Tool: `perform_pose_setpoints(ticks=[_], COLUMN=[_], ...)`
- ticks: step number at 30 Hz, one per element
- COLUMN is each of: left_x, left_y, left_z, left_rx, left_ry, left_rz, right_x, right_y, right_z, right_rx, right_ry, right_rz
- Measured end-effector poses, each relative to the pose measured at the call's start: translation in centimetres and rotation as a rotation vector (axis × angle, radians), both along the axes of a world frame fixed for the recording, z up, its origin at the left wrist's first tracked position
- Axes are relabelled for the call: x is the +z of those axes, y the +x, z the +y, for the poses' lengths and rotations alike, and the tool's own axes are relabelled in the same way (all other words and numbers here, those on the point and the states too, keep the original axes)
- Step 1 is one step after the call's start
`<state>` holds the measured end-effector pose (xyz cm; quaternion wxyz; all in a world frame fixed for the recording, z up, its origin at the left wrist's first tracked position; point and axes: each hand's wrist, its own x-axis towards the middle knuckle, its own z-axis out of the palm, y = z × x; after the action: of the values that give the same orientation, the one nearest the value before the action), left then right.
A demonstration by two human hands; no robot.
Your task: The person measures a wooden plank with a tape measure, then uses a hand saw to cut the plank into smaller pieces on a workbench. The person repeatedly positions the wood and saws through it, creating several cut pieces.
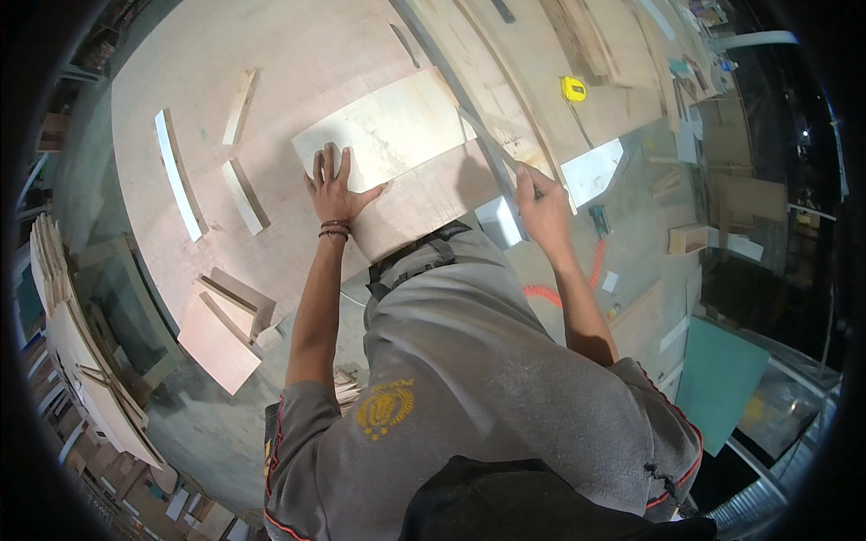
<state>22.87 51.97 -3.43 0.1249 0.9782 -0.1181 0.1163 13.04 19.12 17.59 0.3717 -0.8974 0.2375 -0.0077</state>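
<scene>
My left hand [335, 191] lies flat with its fingers spread, the fingertips on the near left edge of a pale rectangular wood panel [388, 126]. That panel rests on a large plywood sheet [198, 54]. Closed around the end of a long, thin grey tool [492, 144], my right hand [544, 209] is beyond the panel's right end. The tool's far tip reaches the panel's right edge; whether it is a file or a blade I cannot tell. A long grey straight strip [431, 41] runs along the panel's right side.
Wood strips [242, 106] and a white-faced strip [177, 176] lie on the left of the sheet. A yellow tape measure [573, 88] sits on boards at the right. A red coiled hose [597, 263] hangs by the table's right side. Stacked boards [72, 307] stand far left.
</scene>
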Motion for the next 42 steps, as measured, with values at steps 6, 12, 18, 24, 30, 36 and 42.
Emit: perform_pose_setpoints(ticks=[6, 12, 18, 24, 30, 36, 42], left_x=[0.0, -0.8, -0.3, -0.1, 0.4, -1.6, -1.0], left_y=[3.6, 5.2, 7.7, 9.7, 12.1, 14.3, 15.5], left_z=[0.7, 1.3, 1.6, 2.0, 2.2, 3.5, 3.4], left_rx=[-0.006, -0.014, 0.007, 0.013, 0.013, 0.025, 0.018], left_ry=[0.004, -0.010, 0.021, 0.016, 0.041, 0.011, -0.005], left_rz=[-0.005, 0.009, 0.053, 0.046, 0.050, 0.035, 0.022], right_x=[0.4, 0.2, -0.1, -1.6, -1.5, -1.6, -1.4], right_y=[3.2, 5.1, 7.3, 9.5, 11.6, 13.6, 14.8], right_z=[1.1, 1.3, 1.7, 1.9, 2.6, 3.2, 3.7], right_rx=[0.010, 0.008, 0.000, 0.017, 0.019, 0.038, 0.018], right_ry=[-0.027, -0.036, -0.040, -0.068, -0.103, -0.096, -0.090], right_rz=[-0.021, -0.048, -0.057, -0.131, -0.121, -0.126, -0.102])
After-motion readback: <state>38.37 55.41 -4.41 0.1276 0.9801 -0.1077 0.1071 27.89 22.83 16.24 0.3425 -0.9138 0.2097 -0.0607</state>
